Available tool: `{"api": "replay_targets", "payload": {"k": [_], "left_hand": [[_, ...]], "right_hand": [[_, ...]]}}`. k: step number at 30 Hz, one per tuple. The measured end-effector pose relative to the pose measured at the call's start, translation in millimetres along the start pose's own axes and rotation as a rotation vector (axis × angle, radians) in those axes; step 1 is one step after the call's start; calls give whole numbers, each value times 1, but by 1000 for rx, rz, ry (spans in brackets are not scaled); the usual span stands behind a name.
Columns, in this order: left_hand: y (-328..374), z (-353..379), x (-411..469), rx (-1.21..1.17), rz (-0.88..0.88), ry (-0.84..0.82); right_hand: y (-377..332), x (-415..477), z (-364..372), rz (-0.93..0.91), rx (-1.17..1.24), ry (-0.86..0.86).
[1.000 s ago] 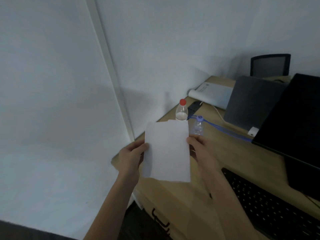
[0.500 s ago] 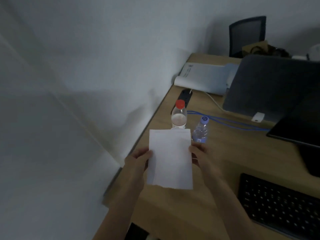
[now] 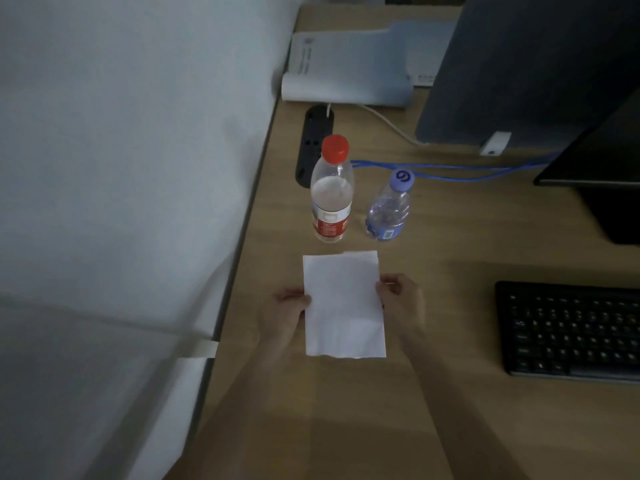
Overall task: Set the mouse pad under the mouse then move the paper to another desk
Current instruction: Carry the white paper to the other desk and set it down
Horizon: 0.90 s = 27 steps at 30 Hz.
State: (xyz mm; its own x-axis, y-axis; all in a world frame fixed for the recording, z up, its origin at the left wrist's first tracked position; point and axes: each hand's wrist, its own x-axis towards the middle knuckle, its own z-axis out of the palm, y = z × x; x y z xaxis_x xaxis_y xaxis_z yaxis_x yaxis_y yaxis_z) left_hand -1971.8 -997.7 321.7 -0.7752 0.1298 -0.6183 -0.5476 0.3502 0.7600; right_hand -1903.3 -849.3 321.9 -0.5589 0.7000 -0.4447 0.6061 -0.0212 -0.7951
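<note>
A white sheet of paper [image 3: 344, 304] is held low over the wooden desk [image 3: 450, 427], just in front of two bottles. My left hand [image 3: 285, 315] pinches its left edge and my right hand [image 3: 403, 304] pinches its right edge. Whether the paper touches the desk I cannot tell. No mouse or mouse pad is in view.
A red-capped bottle [image 3: 331, 192] and a purple-capped bottle [image 3: 389, 207] stand beyond the paper. A black keyboard [image 3: 568, 329] lies to the right. A black power strip [image 3: 313, 143], blue cable [image 3: 450, 169], rolled paper [image 3: 346, 67], a grey panel [image 3: 512, 64] and a monitor [image 3: 602, 161] sit at the back. A white wall [image 3: 138, 133] borders the left.
My view has tilted down toward the desk. Both hands have carried the paper forward and lower, from beyond the desk's corner to over the desktop in front of the bottles.
</note>
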Motion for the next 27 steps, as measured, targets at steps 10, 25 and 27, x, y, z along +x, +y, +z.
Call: {"api": "replay_targets", "payload": {"k": [10, 25, 27], "left_hand": [[-11, 10, 25, 217, 138, 30], [-20, 19, 20, 377, 295, 184], [-18, 16, 16, 292, 266, 191]], "right_hand": [[18, 8, 9, -95, -277, 95], [20, 10, 11, -109, -296, 86], [18, 8, 8, -112, -228, 70]]}}
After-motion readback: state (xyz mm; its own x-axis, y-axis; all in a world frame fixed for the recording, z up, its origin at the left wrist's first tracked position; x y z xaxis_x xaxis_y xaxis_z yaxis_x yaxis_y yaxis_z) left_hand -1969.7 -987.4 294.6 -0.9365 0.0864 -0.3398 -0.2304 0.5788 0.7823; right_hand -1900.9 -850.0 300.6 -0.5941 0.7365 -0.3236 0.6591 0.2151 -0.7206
